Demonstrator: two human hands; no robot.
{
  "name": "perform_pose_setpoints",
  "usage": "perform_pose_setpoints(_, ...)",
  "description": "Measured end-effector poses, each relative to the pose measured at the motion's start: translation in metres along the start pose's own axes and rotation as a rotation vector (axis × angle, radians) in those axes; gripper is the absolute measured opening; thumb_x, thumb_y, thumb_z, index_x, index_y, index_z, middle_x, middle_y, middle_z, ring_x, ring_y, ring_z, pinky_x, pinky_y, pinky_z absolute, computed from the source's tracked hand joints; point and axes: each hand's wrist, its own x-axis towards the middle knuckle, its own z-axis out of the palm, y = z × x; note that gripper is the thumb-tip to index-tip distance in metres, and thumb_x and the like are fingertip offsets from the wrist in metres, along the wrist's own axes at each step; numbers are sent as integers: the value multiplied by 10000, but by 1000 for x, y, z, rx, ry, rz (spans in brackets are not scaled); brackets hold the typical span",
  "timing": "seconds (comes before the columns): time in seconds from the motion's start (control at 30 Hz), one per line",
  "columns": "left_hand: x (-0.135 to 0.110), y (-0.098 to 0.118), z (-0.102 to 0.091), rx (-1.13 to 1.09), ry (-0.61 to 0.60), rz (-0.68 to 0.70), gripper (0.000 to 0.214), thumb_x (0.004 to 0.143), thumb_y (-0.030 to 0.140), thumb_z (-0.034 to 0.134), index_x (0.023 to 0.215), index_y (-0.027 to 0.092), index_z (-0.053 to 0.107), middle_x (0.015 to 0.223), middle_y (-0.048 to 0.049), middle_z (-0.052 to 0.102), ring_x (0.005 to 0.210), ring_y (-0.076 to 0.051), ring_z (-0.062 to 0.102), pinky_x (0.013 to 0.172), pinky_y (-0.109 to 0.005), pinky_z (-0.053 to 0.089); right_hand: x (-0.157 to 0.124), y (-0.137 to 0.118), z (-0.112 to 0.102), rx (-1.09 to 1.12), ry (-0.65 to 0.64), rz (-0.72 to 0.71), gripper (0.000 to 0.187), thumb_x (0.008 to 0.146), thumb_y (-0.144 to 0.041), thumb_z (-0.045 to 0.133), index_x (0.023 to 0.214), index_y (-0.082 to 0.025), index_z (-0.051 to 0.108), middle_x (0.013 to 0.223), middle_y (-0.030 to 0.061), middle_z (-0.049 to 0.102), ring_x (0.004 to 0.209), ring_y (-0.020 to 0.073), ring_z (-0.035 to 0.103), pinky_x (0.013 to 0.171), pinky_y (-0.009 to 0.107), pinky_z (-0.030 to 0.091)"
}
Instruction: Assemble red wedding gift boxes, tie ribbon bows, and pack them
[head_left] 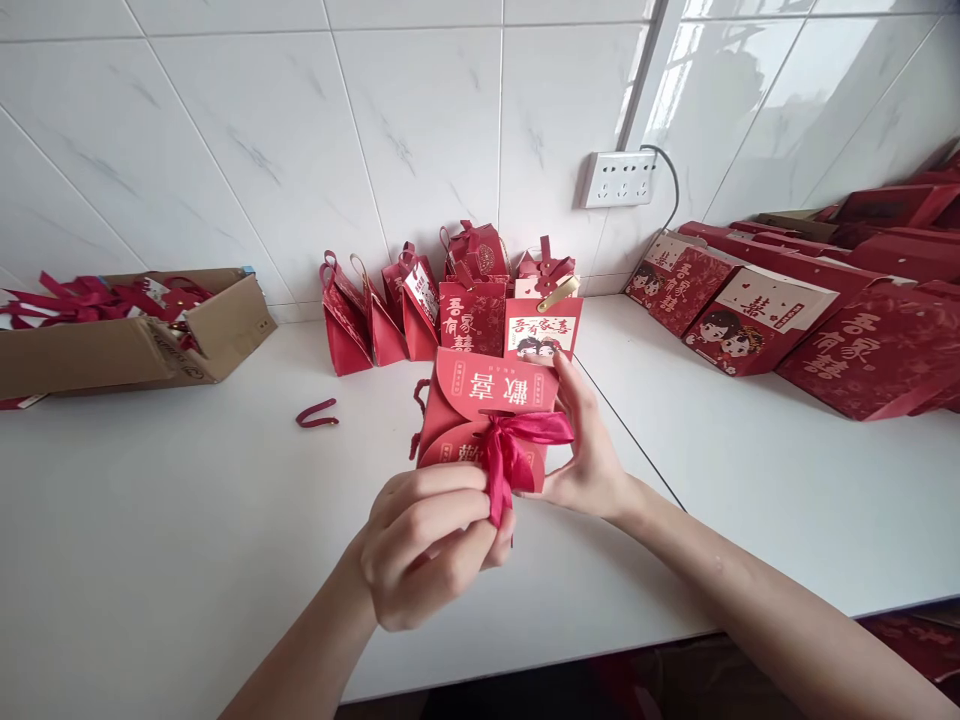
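A red gift box (469, 385) with pale printed characters is held above the white table, tilted so its printed side faces me. A crimson satin ribbon (517, 430) is tied in a bow across the flaps. My right hand (589, 440) grips the box by its right side, thumb and fingers around the edge. Below the bow, my left hand (439, 535) is closed with the hanging ribbon end pinched in its fingers. A dark red twisted cord handle sticks out at the box's left side. What lies behind the box is hidden.
Several red gift boxes (472, 310) stand against the tiled wall. An open cardboard box (217, 330) of ribbons and decorated pieces is at left, near a loose dark red strap (316, 413). Larger red bags (757, 320) are stacked at right, below a power socket (619, 180).
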Motion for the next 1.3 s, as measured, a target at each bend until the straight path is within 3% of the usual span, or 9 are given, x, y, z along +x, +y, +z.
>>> perform_pose_setpoints(0.23, -1, 1, 1, -31, 4, -26, 214, 692, 28, 671, 667, 193, 538, 744, -3, 583, 705, -118, 630, 552, -197, 587, 1, -2, 0, 56, -19, 17, 1068, 681, -390, 763, 1482, -298, 62, 1469, 113, 303, 1348, 322, 342, 1093, 486, 365)
perform_pose_setpoints(0.33, -4, -2, 8, -69, 142, -190, 165, 726, 68, 629, 683, 187, 523, 793, -13, 555, 751, -132, 611, 610, -249, 568, 2, 0, -1, 44, -35, 20, 1072, 676, -335, 760, 1485, -293, 57, 1475, 118, 286, 1344, 318, 345, 1092, 484, 362)
perform_pose_setpoints(0.47, -12, -21, 23, -117, 366, -907, 138, 747, 184, 613, 654, 190, 511, 821, -12, 561, 758, -130, 563, 653, -255, 487, 4, 6, -3, 47, -57, 91, 1067, 637, -271, 773, 1475, -285, 113, 1475, 121, 287, 1346, 320, 333, 1098, 506, 336)
perform_pose_setpoints(0.53, -20, -36, 31, -240, 348, -1333, 153, 741, 290, 591, 653, 188, 517, 786, -4, 559, 726, -124, 537, 652, -241, 458, 8, 10, -3, 201, -14, 275, 1031, 618, -289, 789, 1448, -285, 176, 1466, 117, 312, 1325, 315, 366, 1061, 512, 380)
perform_pose_setpoints(0.6, -31, -48, 39, -342, 299, -1578, 185, 701, 358, 569, 652, 188, 515, 730, 6, 534, 714, -131, 522, 643, -241, 447, 13, 13, -4, 509, 46, 550, 874, 651, -352, 769, 1382, -284, 293, 1401, 101, 425, 1248, 292, 469, 986, 489, 460)
perform_pose_setpoints(0.77, -53, -57, 55, -397, 160, -1638, 223, 645, 406, 566, 619, 190, 523, 682, 2, 532, 738, -166, 527, 635, -257, 433, 23, 9, -16, 1395, 126, 1052, 431, 801, -533, 554, 1114, -239, 511, 1052, 46, 675, 941, 201, 657, 777, 356, 568)
perform_pose_setpoints(0.93, -61, -57, 62, -402, 0, -1577, 242, 614, 436, 567, 629, 195, 558, 699, -21, 606, 775, -208, 571, 672, -286, 437, 12, -17, -39, 1628, 152, 1244, 440, 851, -554, 466, 1114, -205, 510, 966, 52, 690, 876, 168, 676, 718, 273, 570)
perform_pose_setpoints(1.13, -65, -60, 64, -366, -136, -1554, 242, 597, 449, 561, 578, 210, 526, 652, -17, 616, 685, -206, 566, 618, -284, 426, -38, -47, -74, 1170, 320, 1226, 420, 797, -573, 547, 1040, -230, 540, 930, 45, 681, 848, 188, 671, 707, 321, 573)
perform_pose_setpoints(1.3, -55, -51, 66, -357, -225, -1553, 237, 593, 446, 551, 572, 211, 521, 628, -8, 599, 685, -206, 563, 610, -275, 416, -101, -81, -126, -169, 536, 713, 550, 580, -461, 797, 1026, -253, 553, 1127, 86, 570, 1132, 312, 543, 929, 518, 484)
